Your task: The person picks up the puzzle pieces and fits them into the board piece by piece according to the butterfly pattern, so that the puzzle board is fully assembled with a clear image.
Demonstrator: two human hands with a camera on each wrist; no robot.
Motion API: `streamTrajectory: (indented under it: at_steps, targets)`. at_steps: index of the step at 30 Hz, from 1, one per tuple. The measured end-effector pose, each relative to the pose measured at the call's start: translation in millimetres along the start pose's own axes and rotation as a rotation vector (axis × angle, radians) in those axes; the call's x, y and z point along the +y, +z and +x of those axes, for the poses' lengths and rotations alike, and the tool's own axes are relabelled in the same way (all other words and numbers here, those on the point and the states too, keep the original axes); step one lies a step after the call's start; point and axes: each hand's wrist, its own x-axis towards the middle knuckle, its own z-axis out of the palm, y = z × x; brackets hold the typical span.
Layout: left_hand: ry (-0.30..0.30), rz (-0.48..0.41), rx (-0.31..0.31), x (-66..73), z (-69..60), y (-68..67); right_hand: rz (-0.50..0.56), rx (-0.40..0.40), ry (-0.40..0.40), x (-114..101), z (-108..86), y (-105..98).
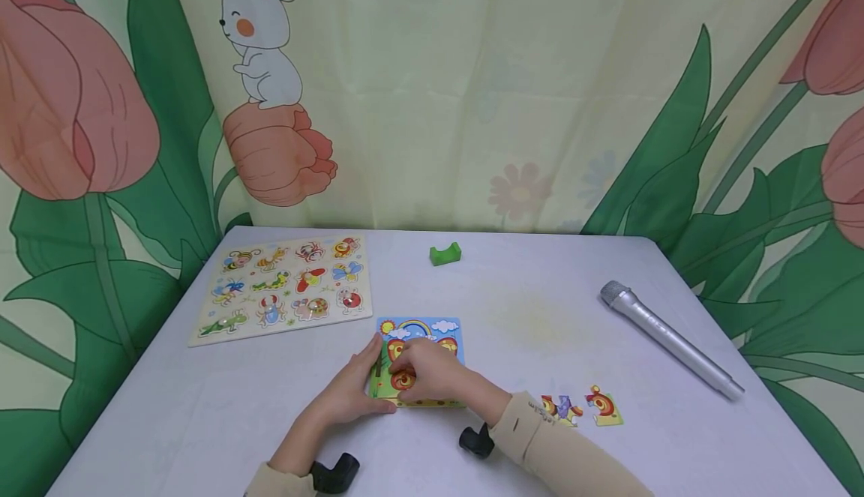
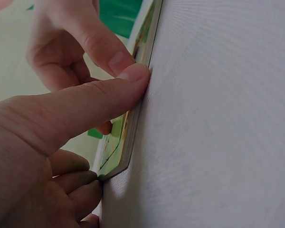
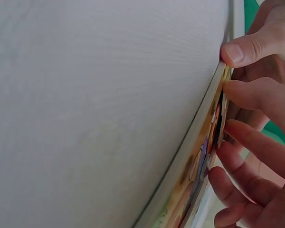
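A small picture jigsaw board (image 1: 454, 332) with a rainbow, sun and clouds lies flat on the table. My left hand (image 1: 346, 390) holds its near left corner, thumb (image 2: 102, 102) along the near edge and fingers (image 2: 80, 190) at the left side. Over the left part of the board, my right hand (image 1: 435, 372) pinches a jigsaw piece with an orange-red spiral (image 1: 403, 381). In the right wrist view the piece (image 3: 222, 127) stands slightly tilted above the board; my fingers partly hide it. Two loose jigsaw pieces lie to the right, one purple and orange (image 1: 562, 408), one with a red-yellow spiral (image 1: 605, 407).
A larger insect puzzle board (image 1: 290, 279) lies at the back left. Near the far edge sits a green curved block (image 1: 445, 254). A silver microphone (image 1: 675, 341) lies on the right. Black wrist cameras (image 1: 335, 474) sit at both sleeves. A printed curtain (image 1: 432, 92) hangs behind the table.
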Motion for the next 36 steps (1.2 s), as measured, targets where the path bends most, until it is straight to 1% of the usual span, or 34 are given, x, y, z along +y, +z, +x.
streamTrajectory:
  at_steps: [8,14,19,25,29,32,36]
  targets:
    - [0.002,-0.001,0.000,-0.4,0.4,-0.2,-0.010,-0.021,0.013,-2.2,0.4,-1.4]
    - [0.007,0.007,0.003,-0.4,0.4,0.0,-0.006,-0.008,0.013,-1.4,0.5,0.4]
    - [0.010,0.007,-0.004,-0.8,0.3,0.5,0.041,-0.007,0.034,1.5,-0.7,1.7]
    - [0.021,0.012,0.001,-0.4,-0.4,0.1,0.136,-0.001,0.023,5.0,-5.5,-0.9]
    - [0.028,0.017,0.007,0.0,-0.7,0.1,0.170,-0.008,0.024,8.9,-11.2,-3.3]
    - [0.027,0.018,0.009,0.2,-1.2,-0.2,0.202,-0.011,0.013,12.4,-16.9,-6.4]
    - [0.024,0.023,0.012,0.8,-1.8,-0.6,0.227,0.003,-0.035,17.5,-25.9,-11.9]
